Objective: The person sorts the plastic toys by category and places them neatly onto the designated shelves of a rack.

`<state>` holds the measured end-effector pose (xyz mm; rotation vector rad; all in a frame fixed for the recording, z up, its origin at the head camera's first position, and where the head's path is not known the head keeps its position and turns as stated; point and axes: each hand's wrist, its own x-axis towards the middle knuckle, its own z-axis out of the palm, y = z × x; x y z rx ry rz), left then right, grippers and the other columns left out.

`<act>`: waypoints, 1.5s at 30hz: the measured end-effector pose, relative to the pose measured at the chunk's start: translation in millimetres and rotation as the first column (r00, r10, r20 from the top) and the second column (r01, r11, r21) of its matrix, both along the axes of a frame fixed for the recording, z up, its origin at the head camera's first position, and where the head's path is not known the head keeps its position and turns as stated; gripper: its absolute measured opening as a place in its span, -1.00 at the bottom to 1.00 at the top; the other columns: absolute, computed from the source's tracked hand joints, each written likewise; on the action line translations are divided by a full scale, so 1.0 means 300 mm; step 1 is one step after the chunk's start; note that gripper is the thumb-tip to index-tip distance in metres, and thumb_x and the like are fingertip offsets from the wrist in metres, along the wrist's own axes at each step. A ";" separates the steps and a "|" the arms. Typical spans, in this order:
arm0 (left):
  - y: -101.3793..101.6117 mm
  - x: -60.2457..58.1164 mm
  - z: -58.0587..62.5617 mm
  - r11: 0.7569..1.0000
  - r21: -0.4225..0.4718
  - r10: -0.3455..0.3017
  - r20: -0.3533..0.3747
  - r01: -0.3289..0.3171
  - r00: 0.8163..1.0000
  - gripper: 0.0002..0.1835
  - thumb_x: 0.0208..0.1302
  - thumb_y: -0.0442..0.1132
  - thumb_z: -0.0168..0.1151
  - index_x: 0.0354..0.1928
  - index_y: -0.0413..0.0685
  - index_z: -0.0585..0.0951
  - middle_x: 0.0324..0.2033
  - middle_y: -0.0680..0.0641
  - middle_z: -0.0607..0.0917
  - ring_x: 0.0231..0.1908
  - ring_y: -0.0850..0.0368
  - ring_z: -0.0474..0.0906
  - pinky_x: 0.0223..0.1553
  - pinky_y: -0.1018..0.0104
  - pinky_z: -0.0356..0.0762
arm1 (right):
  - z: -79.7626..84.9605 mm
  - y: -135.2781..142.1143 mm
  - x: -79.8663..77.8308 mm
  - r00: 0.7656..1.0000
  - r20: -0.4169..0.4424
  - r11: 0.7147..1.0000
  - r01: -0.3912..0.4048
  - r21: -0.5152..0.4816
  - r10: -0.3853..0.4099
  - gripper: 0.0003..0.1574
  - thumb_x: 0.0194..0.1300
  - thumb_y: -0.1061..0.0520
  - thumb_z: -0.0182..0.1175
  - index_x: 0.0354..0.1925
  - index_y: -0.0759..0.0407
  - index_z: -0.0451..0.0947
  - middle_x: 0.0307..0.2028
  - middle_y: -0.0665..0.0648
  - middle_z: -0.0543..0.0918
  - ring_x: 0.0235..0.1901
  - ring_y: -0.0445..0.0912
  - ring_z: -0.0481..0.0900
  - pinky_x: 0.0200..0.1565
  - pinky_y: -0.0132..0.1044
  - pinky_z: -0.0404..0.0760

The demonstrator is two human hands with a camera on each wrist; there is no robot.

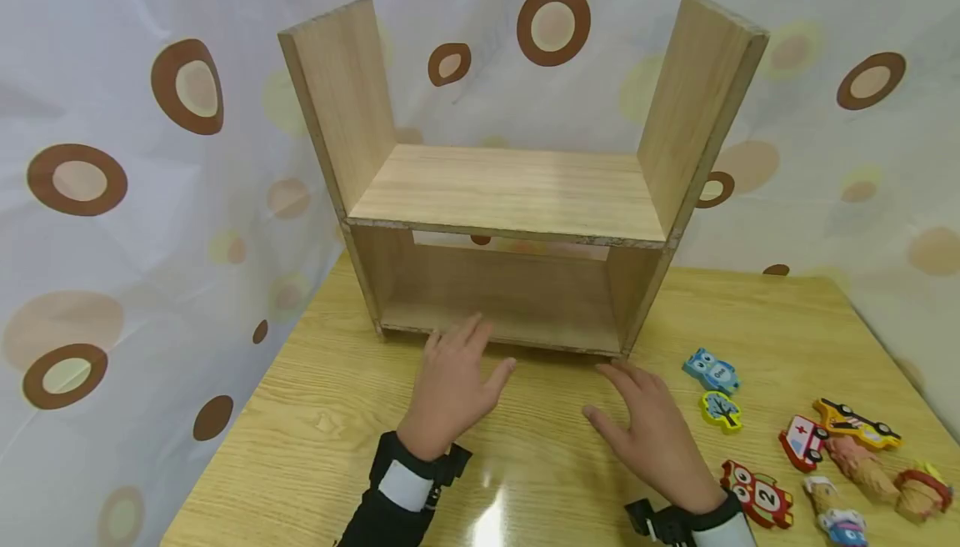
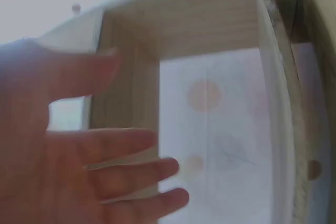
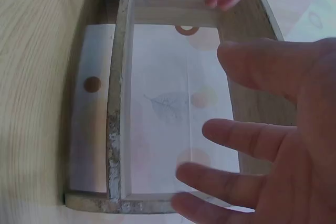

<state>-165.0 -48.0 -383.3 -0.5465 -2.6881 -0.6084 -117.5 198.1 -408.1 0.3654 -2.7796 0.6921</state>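
Observation:
A wooden shelf (image 1: 510, 193) stands upright on the table, with two tall side panels, an upper board and a lower compartment. My left hand (image 1: 455, 384) is in front of its lower compartment, fingers straight and pointing at the bottom board (image 1: 502, 322). Nothing is between those fingers; in the left wrist view the thumb (image 2: 86, 72) is spread away from them. Near the shelf's lower right corner is my right hand (image 1: 656, 430), also holding nothing. Its fingers (image 3: 247, 135) are extended and spread in the right wrist view, with the shelf frame behind them.
Right of my right hand lie a blue owl (image 1: 711, 370), a tree piece (image 1: 722, 411) and a red owl (image 1: 757, 494). Farther right are an ambulance (image 1: 804, 441), a yellow car (image 1: 855, 425) and several small figures (image 1: 838, 518). A circle-patterned sheet (image 1: 480, 105) hangs behind the shelf.

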 end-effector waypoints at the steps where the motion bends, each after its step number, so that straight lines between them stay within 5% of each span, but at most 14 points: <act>1: -0.015 -0.013 -0.001 0.998 0.063 0.019 -0.023 -0.017 1.000 -0.47 0.28 0.10 0.15 0.12 -0.13 0.56 0.16 -0.20 0.58 0.14 -0.14 0.49 0.15 -0.18 0.42 | 0.000 0.004 0.001 1.000 0.007 1.000 -0.001 -0.007 0.001 -0.36 0.20 -0.01 0.30 0.16 0.29 0.45 0.14 0.43 0.49 0.13 0.33 0.38 0.06 0.31 0.40; 3: -0.051 -0.043 -0.006 0.977 0.207 0.062 -0.060 -0.048 0.996 -0.57 0.29 0.01 0.17 0.04 -0.14 0.61 0.01 -0.17 0.69 -0.03 -0.08 0.62 -0.04 -0.04 0.60 | -0.001 0.012 0.003 1.000 0.018 1.000 -0.001 -0.013 0.001 -0.40 0.22 0.00 0.27 0.14 0.29 0.46 0.11 0.41 0.53 0.10 0.31 0.44 0.03 0.27 0.44; 5: -0.096 -0.072 -0.008 0.930 0.357 0.119 -0.077 -0.084 0.990 -0.66 0.30 -0.07 0.18 -0.02 -0.14 0.64 -0.12 -0.16 0.74 -0.18 -0.03 0.67 -0.22 0.04 0.66 | -0.004 0.020 0.004 0.999 0.042 1.000 0.001 -0.017 0.000 -0.42 0.25 -0.01 0.25 0.13 0.28 0.48 0.09 0.39 0.55 0.08 0.29 0.48 0.02 0.25 0.47; 10: -0.224 -0.143 -0.006 0.738 0.652 0.293 -0.080 -0.172 0.953 -0.77 0.30 -0.17 0.17 -0.13 -0.16 0.66 -0.29 -0.18 0.75 -0.36 0.00 0.66 -0.35 0.08 0.62 | -0.023 0.037 0.014 0.990 0.140 1.000 0.015 -0.027 -0.011 -0.43 0.30 -0.08 0.19 0.14 0.25 0.49 0.09 0.34 0.57 0.08 0.25 0.50 0.02 0.22 0.49; 14: -0.312 -0.199 -0.004 0.592 0.768 0.391 -0.011 -0.242 0.921 -0.73 0.34 -0.15 0.12 -0.08 -0.19 0.61 -0.19 -0.20 0.69 -0.28 -0.02 0.58 -0.27 0.11 0.52 | -0.043 0.049 0.031 0.979 0.205 0.999 0.032 -0.041 -0.022 -0.41 0.32 -0.13 0.16 0.14 0.23 0.48 0.11 0.32 0.57 0.09 0.22 0.51 0.03 0.19 0.51; 16: -0.345 -0.225 -0.006 0.548 0.794 0.393 0.032 -0.262 0.919 -0.70 0.35 -0.14 0.10 -0.02 -0.20 0.57 -0.10 -0.21 0.65 -0.21 -0.03 0.54 -0.21 0.09 0.48 | -0.052 0.054 0.039 0.973 0.230 0.998 0.041 -0.047 -0.029 -0.39 0.32 -0.15 0.15 0.15 0.23 0.48 0.11 0.32 0.57 0.07 0.20 0.52 0.01 0.16 0.53; 18: -0.370 -0.250 -0.009 0.529 0.803 0.374 0.068 -0.273 0.925 -0.67 0.34 -0.14 0.11 0.03 -0.20 0.53 -0.04 -0.22 0.61 -0.13 -0.07 0.51 -0.12 0.03 0.47 | -0.061 0.057 0.044 0.968 0.246 0.997 0.050 -0.052 -0.036 -0.37 0.32 -0.17 0.14 0.16 0.23 0.47 0.11 0.32 0.56 0.04 0.19 0.54 -0.03 0.13 0.55; 24: -0.391 -0.315 -0.036 0.570 0.766 0.236 0.196 -0.299 0.952 -0.50 0.34 -0.12 0.10 0.25 -0.19 0.37 0.17 -0.26 0.47 0.13 -0.15 0.39 0.13 -0.09 0.40 | -0.084 0.073 0.056 0.959 0.276 0.995 0.084 -0.063 -0.063 -0.35 0.33 -0.21 0.11 0.17 0.20 0.47 0.10 0.29 0.58 -0.02 0.14 0.57 -0.12 0.05 0.58; 28: -0.390 -0.340 -0.053 0.598 0.740 0.181 0.248 -0.307 0.952 -0.46 0.36 -0.12 0.07 0.30 -0.17 0.30 0.24 -0.27 0.43 0.19 -0.17 0.37 0.16 -0.11 0.42 | -0.098 0.078 0.065 0.954 0.291 0.993 0.093 -0.071 -0.069 -0.40 0.32 -0.16 0.14 0.15 0.20 0.48 0.09 0.26 0.60 -0.04 0.13 0.58 -0.12 0.05 0.59; 38: -0.401 -0.384 -0.097 0.701 0.634 0.192 0.271 -0.325 0.943 -0.52 0.37 -0.10 0.05 0.23 -0.21 0.38 0.18 -0.33 0.50 0.11 -0.25 0.46 0.05 -0.18 0.51 | -0.140 0.077 0.079 0.935 0.347 0.986 0.118 -0.115 -0.071 -0.46 0.29 -0.08 0.19 0.13 0.18 0.50 0.05 0.21 0.63 -0.03 0.08 0.59 -0.09 0.04 0.60; 45: -0.395 -0.427 -0.131 0.763 0.555 0.280 0.180 -0.333 0.943 -0.61 0.33 -0.15 0.08 0.04 -0.32 0.52 -0.04 -0.43 0.63 -0.04 -0.33 0.55 -0.04 -0.20 0.51 | -0.160 0.099 0.096 0.897 0.430 0.985 0.150 -0.089 -0.098 -0.43 0.26 -0.14 0.21 0.12 0.14 0.49 0.01 0.16 0.65 -0.05 0.06 0.60 -0.03 0.09 0.57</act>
